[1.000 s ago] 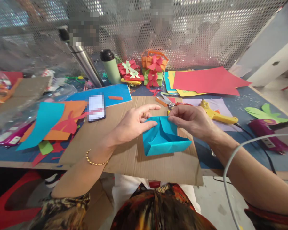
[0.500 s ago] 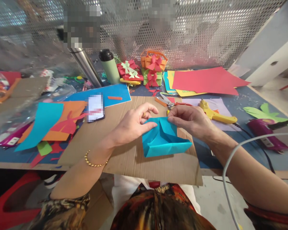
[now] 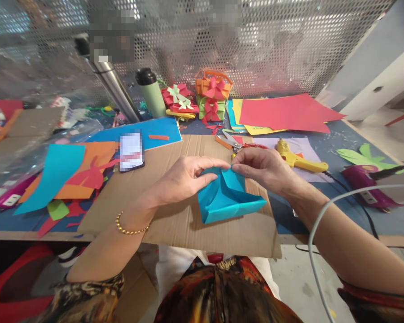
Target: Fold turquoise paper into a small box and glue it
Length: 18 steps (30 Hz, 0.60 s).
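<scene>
A sheet of blue paper (image 3: 234, 208), folded into a shallow open box shape with creased walls, rests on the cardboard sheet (image 3: 175, 224). My left hand (image 3: 186, 177) grips its far left side, thumb on the inner face and fingers stretched along the far edge. With thumb and forefinger, my right hand (image 3: 262, 167) pinches the far edge near its right corner. The fingertips of both hands nearly meet there. My left fingers cover part of the far wall.
Behind my right hand lie scissors (image 3: 234, 140) and a yellow glue gun (image 3: 299, 162). Small paper baskets (image 3: 213, 89) and a green bottle (image 3: 151, 94) stand at the back. A phone (image 3: 131, 151) lies left, beside paper scraps (image 3: 87, 175). A purple power strip (image 3: 366, 186) sits right.
My left fingers have stretched right along the blue paper's far edge, up to my right fingertips. My right hand keeps its pinch. The whole view has shifted slightly.
</scene>
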Motion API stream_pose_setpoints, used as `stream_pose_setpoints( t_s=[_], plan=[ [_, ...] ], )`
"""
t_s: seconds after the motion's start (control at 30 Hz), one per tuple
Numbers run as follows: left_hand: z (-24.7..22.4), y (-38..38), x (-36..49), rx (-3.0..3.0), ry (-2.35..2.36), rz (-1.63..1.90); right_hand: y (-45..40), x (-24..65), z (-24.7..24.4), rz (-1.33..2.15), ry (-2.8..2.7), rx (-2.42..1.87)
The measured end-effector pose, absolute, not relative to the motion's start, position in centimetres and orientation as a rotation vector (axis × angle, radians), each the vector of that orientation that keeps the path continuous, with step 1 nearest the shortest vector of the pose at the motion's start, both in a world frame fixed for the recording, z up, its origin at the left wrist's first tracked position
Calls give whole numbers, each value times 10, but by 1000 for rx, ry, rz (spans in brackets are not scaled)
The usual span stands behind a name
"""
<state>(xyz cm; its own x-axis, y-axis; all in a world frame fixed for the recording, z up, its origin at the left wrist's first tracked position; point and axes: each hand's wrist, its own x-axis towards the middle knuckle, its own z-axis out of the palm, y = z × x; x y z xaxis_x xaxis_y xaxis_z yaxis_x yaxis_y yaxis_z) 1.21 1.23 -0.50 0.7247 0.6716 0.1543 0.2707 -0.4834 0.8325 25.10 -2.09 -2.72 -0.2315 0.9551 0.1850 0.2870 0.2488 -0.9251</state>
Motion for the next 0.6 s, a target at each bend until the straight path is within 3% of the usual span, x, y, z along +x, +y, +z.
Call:
stream_pose_setpoints(
  t_s=[0.6],
  plan=[
    [-4,16,9,2185,728,581,-19,254,-23,1163,-1683,-1065]
  ],
)
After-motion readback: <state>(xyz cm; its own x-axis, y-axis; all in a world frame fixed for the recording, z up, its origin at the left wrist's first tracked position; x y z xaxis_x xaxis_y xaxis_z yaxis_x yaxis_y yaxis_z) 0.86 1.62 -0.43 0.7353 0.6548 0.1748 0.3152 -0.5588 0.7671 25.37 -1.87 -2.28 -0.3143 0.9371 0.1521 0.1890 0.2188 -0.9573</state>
